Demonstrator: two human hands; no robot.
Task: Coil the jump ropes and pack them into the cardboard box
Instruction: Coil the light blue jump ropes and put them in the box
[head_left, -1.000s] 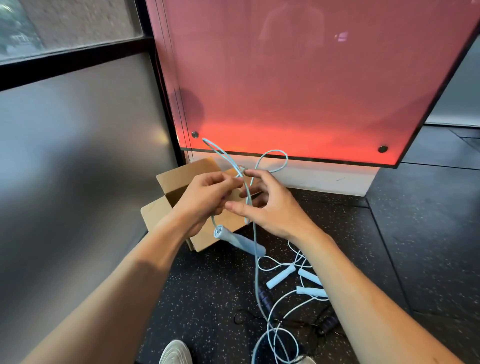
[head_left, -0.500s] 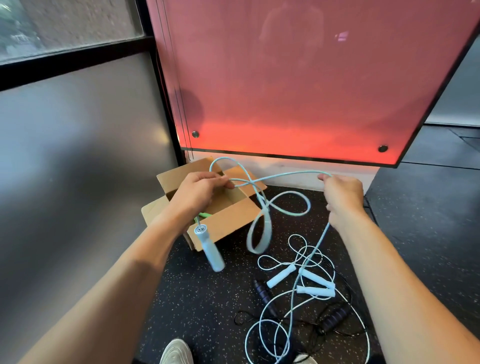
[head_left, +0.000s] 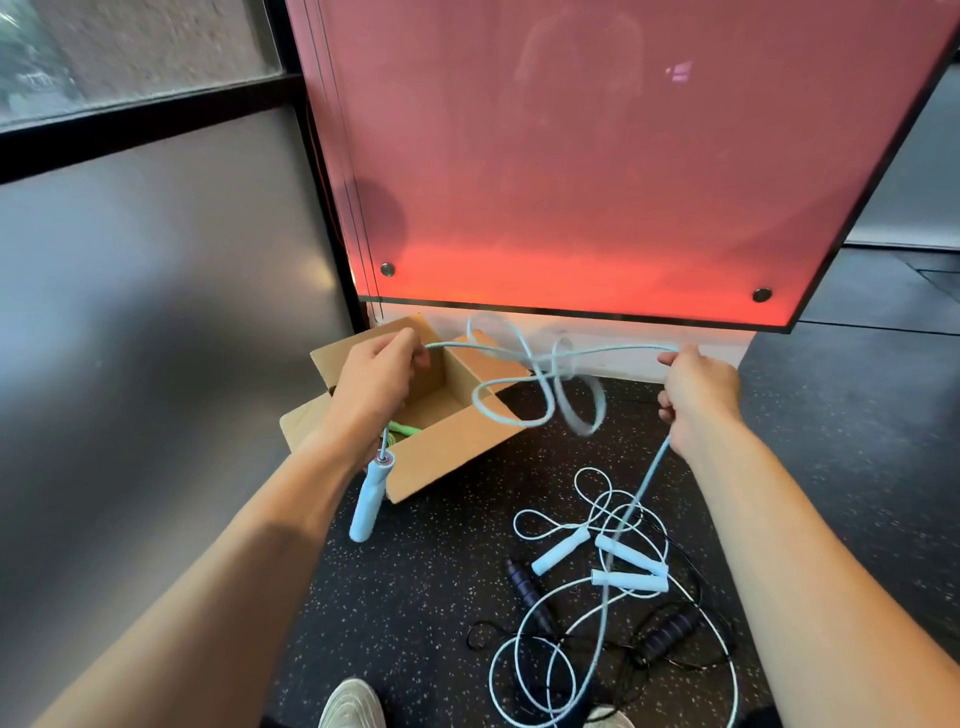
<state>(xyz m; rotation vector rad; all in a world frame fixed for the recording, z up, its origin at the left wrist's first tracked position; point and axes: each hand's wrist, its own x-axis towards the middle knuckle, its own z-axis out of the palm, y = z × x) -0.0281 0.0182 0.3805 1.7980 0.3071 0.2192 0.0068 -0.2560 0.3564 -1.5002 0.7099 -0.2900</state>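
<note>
I hold a light blue jump rope (head_left: 535, 387) stretched between both hands, with loose loops hanging in the middle. My left hand (head_left: 371, 387) grips the cord over the open cardboard box (head_left: 447, 447), and one blue handle (head_left: 370, 493) dangles below it. My right hand (head_left: 696, 395) grips the cord further right, and the rope runs down from it to the floor. A green rope (head_left: 402, 430) lies inside the box. On the floor lie more light blue ropes with handles (head_left: 628, 566) and a black rope with dark handles (head_left: 527, 590).
The box sits in the corner between a grey frosted glass wall (head_left: 156, 312) and a red lit panel (head_left: 597, 182) over a white base. The floor is dark speckled rubber (head_left: 415, 597). My white shoes (head_left: 353, 704) show at the bottom edge.
My hands were close together on the rope over the box; my right hand has pulled away to the right, drawing the cord out. The dangling handle swung from slanted to nearly upright.
</note>
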